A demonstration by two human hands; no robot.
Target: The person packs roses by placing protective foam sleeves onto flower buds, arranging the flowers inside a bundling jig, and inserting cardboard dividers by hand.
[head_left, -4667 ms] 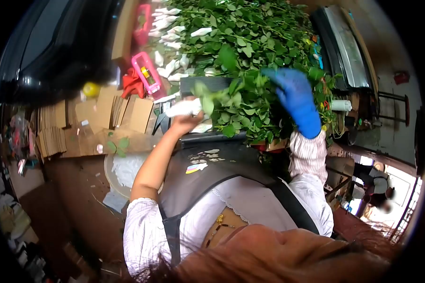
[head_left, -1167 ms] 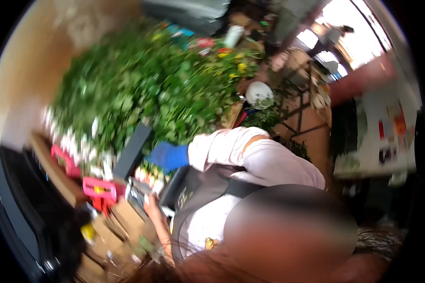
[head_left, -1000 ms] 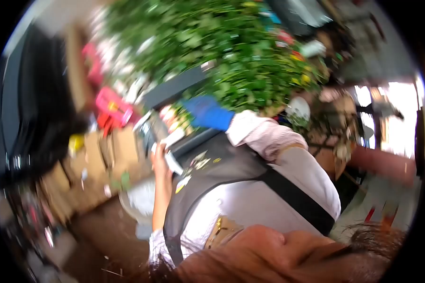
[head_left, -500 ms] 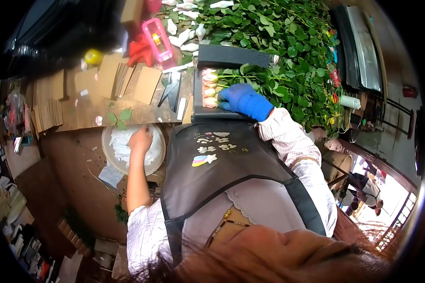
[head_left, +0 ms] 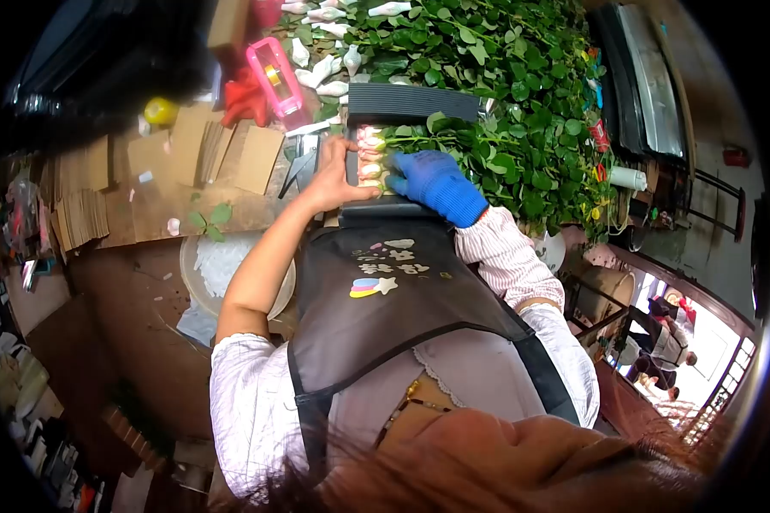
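Several pale pink and yellow rose heads (head_left: 370,162) lie in a short row in a dark tray (head_left: 376,208), their leafy stems pointing right. My bare left hand (head_left: 344,175) is at the left side of the row, thumb and fingers spread, fingertips at the heads. My right hand (head_left: 395,171), in a blue glove, rests on the right side of the heads, thumb and fingers apart. A ridged black block (head_left: 415,103) lies just beyond the roses.
Leafy stems (head_left: 522,103) cover the back right, with white-wrapped heads (head_left: 323,73) at their left. A pink tape dispenser (head_left: 275,79), scissors (head_left: 298,171), cardboard pieces (head_left: 258,160) and a yellow tape roll (head_left: 160,111) lie left. A basin (head_left: 198,274) stands below the table edge.
My left hand has moved from over the basin up to the left side of the rose heads. My right hand has stayed beside the roses, shifting slightly.
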